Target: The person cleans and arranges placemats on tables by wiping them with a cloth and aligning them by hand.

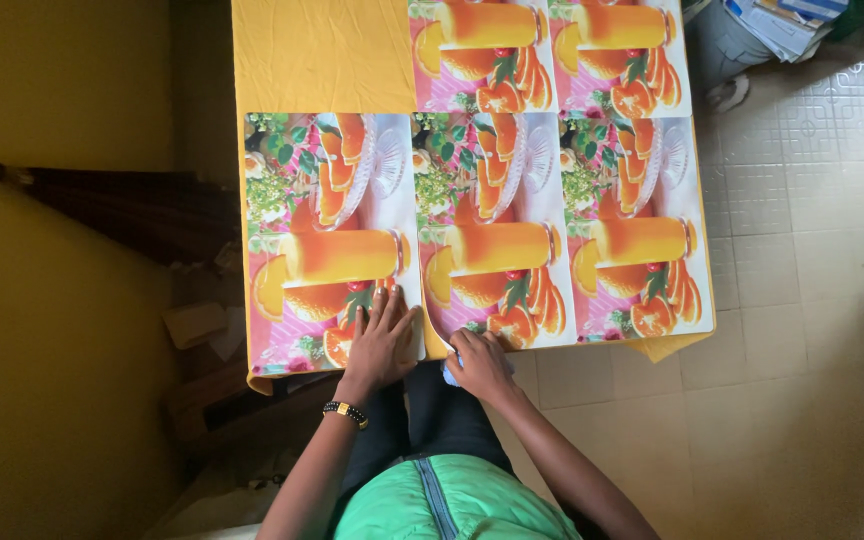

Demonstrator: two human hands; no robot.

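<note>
Head view: a tabletop under a yellow cloth, overlaid with printed placemats of orange juice and fruit.
Left hand: released, palm flat and fingers spread on the near-left placemat, at its near right corner.
Right hand: curled at the tabletop's near edge, clenched on a small pale blue cloth, just beside the middle placemat.
Risk: the middle placemat's near corner looks lifted; a push from the right hand could fold it or slide it out of line, since only the left placemat is pinned.
Containers: a grey bin on the floor at top right, with papers sticking out.
</note>
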